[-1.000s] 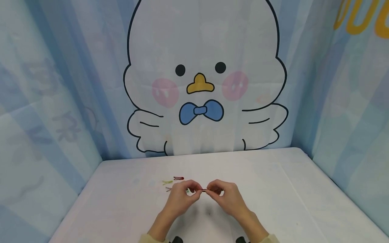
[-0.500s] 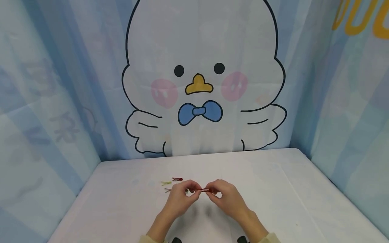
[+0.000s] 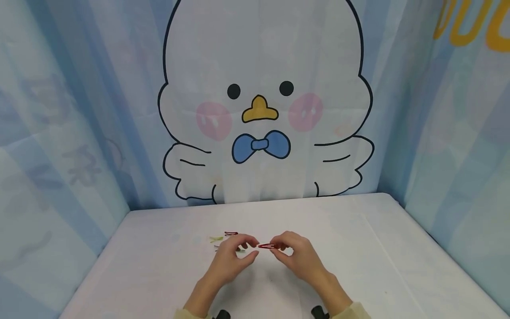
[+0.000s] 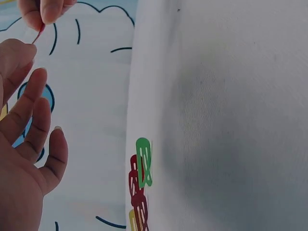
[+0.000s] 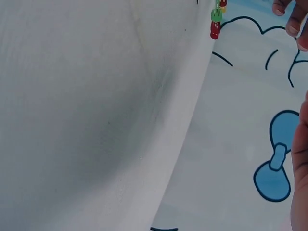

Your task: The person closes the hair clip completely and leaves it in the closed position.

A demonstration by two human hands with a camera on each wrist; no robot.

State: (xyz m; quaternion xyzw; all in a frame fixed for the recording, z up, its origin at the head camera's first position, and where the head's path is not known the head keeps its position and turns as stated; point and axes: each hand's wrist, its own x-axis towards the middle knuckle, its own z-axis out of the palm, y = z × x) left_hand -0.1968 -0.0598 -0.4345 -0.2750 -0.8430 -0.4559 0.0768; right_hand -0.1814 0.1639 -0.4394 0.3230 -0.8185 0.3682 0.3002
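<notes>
My right hand point(image 3: 299, 256) pinches one end of a red snap hair clip point(image 3: 264, 246) between thumb and fingertips, above the white table. The clip points left, and its slot shows. At its free end is my left hand point(image 3: 230, 259), with thumb and index finger parted and the other fingers loosely bent. From the left wrist view, the clip point(image 4: 38, 33) appears as a thin red edge. Behind my left hand lie several more hair clips, among them a red clip point(image 3: 231, 233), a yellow-green clip point(image 3: 216, 239) and a green clip point(image 4: 143, 161). My left hand partly hides this group.
The white table point(image 3: 350, 266) reaches back to a light blue curtain point(image 3: 135, 133) printed with a white bird. More curtain hangs along the left and right sides. Two dark wrist devices show at the bottom edge of the head view.
My left thumb and index finger have parted and let go of the red hair clip, moving slightly left. My right hand keeps its pinch, and more of the clip shows.
</notes>
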